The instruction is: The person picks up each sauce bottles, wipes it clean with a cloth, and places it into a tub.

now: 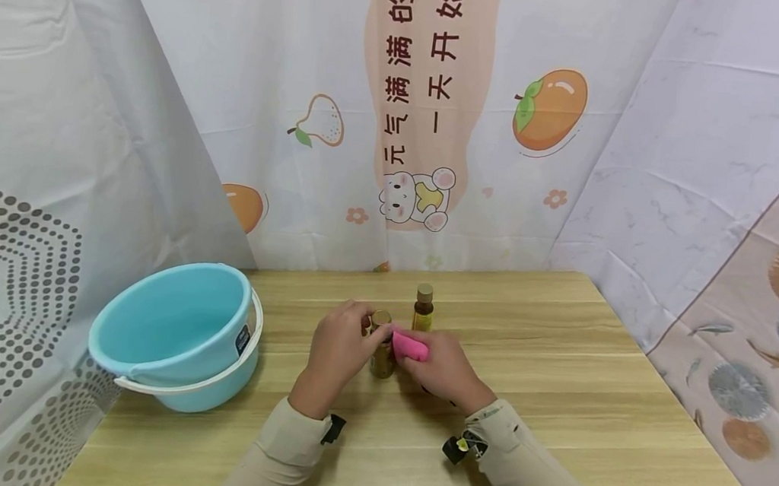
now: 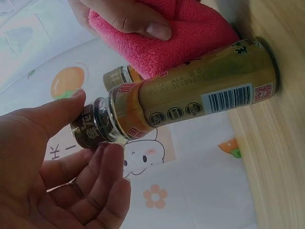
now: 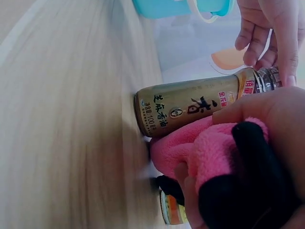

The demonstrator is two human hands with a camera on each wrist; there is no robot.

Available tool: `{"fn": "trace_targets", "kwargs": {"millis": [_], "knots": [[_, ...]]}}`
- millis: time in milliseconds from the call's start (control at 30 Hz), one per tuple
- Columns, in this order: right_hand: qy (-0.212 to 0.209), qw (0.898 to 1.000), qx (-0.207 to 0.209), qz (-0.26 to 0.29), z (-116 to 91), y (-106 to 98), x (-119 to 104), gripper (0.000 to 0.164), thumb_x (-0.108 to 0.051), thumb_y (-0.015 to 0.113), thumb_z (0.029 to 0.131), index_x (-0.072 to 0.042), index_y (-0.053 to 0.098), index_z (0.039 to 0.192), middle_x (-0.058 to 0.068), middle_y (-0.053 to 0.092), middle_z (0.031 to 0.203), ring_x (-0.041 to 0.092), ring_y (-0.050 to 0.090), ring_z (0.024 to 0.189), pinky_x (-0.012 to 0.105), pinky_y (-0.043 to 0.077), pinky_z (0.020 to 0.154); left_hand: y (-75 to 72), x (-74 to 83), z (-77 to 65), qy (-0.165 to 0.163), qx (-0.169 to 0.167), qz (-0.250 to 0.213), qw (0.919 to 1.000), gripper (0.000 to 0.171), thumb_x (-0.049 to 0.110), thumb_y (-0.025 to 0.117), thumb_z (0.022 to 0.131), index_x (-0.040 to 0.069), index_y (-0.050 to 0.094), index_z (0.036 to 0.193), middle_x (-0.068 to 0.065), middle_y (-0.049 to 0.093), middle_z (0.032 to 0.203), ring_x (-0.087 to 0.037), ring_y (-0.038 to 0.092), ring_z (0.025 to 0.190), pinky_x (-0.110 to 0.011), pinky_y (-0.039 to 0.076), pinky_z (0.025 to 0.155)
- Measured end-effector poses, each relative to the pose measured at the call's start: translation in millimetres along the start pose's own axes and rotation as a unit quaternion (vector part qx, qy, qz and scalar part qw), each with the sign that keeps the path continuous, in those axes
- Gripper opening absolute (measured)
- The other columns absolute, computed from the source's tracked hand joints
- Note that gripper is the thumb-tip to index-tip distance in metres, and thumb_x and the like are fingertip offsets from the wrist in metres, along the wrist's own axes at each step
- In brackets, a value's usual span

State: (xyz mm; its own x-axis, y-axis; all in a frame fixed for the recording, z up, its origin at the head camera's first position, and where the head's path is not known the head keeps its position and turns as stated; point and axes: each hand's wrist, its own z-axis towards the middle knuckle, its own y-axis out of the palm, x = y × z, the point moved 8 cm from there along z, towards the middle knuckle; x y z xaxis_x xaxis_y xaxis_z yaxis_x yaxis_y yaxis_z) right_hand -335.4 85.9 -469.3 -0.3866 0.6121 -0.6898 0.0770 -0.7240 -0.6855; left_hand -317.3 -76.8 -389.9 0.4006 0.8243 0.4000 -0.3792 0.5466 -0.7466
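A slim sesame oil bottle (image 1: 382, 361) with a gold label stands upright on the table. My left hand (image 1: 338, 350) pinches its dark cap (image 2: 89, 125) between thumb and fingertips. From the other side, my right hand (image 1: 444, 368) grips a bunched pink cloth (image 1: 412, 347). In the left wrist view that fluffy cloth (image 2: 195, 31) lies against the label side of the bottle. Just behind the right hand stands a second bottle (image 1: 423, 314), brown with a gold cap and yellow label; its lower part is hidden by the hand.
Light blue nested buckets (image 1: 177, 325) with a white handle stand at the table's left, the upper one tilted. The wooden table (image 1: 557, 378) runs back to a printed curtain (image 1: 340, 178). Black pieces (image 3: 248, 191) show beside my right hand in its wrist view.
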Motion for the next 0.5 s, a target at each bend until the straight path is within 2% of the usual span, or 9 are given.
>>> {"fn": "trace_targets", "kwargs": {"millis": [133,333,500], "knots": [[-0.001,1.000,0.006,-0.003,0,-1,-1,0.045,-0.023,0.079,0.092,-0.028,0.070,0.136,-0.001,0.076,0.099,0.008,0.059,0.066,0.026,0.052,0.054,2.6,-1.0,1.2,-0.003,-0.013,0.001,0.9999,0.031,0.037,0.085,0.087,0.009,0.078,0.098,0.005,0.061,0.069,-0.006,0.050,0.060,-0.025,0.043,0.054],[0.005,1.000,0.021,0.005,-2,-8,-5,0.047,-0.023,0.075,0.092,-0.033,0.068,0.138,-0.004,0.074,0.100,0.008,0.060,0.063,0.027,0.052,0.050,6.0,-1.9,1.9,-0.009,-0.036,-0.017,0.9992,0.038,0.037,0.082,0.090,0.005,0.078,0.110,0.009,0.055,0.062,-0.005,0.046,0.055,-0.027,0.050,0.060],[-0.030,0.998,0.059,-0.002,-1,-18,-13,0.047,-0.020,0.073,0.092,-0.030,0.068,0.138,-0.005,0.075,0.108,0.009,0.060,0.068,0.025,0.052,0.055,9.0,-2.8,2.7,-0.010,-0.052,-0.052,0.9972,0.036,0.034,0.080,0.093,0.003,0.076,0.111,0.008,0.055,0.061,-0.005,0.046,0.053,-0.027,0.049,0.060]]}}
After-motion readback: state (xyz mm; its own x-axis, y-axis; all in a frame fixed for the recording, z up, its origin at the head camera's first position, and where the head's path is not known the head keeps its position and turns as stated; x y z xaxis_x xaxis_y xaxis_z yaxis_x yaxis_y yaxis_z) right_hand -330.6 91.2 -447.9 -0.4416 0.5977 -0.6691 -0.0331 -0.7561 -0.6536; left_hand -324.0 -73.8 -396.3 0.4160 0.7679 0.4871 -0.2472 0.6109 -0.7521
